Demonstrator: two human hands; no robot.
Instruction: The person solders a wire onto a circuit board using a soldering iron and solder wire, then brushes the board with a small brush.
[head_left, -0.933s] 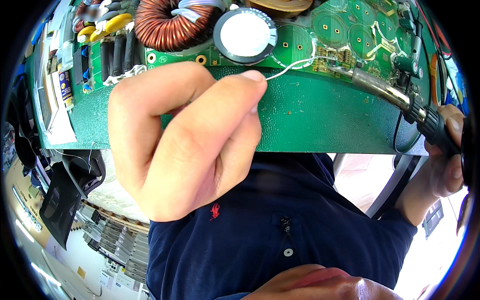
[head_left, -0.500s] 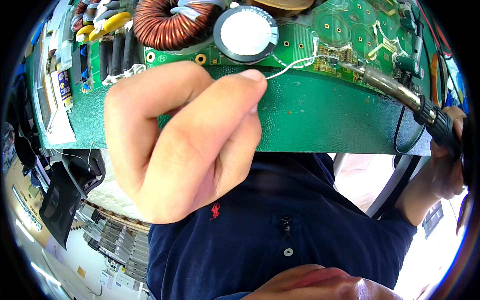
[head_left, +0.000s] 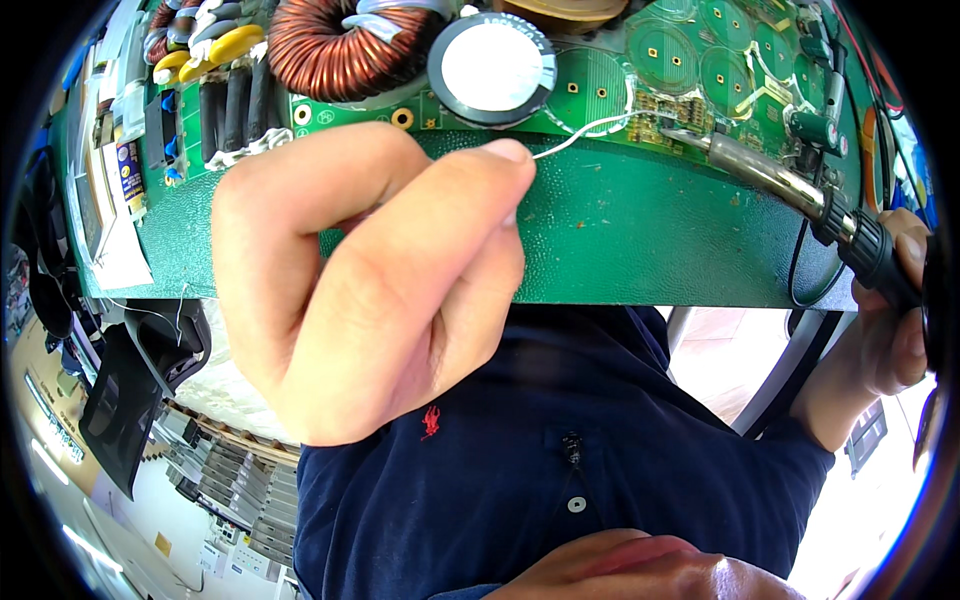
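My left hand [head_left: 370, 280] pinches a thin, silvery solder wire [head_left: 585, 130] between thumb and forefinger. The wire's far end reaches small components near the front edge of a green circuit board [head_left: 560, 120]. At the right, my right hand [head_left: 895, 320] is closed round the black handle of a soldering iron [head_left: 790, 185], partly cut off by the dark rim of the picture. The iron's tip lies over those same small components, close to the wire's end. Whether tip and wire touch, I cannot tell.
On the board stand a copper-wound coil [head_left: 325, 50], a round capacitor [head_left: 490, 70] and black cylinders [head_left: 235, 110]. A green mat [head_left: 620, 230] covers the table up to its front edge. A black cable [head_left: 797, 260] loops at the right. White paper [head_left: 122, 250] lies at the left.
The soldering iron has shifted slightly left, its tip moving along the small components toward the wire's end. My left hand and the wire have hardly moved.
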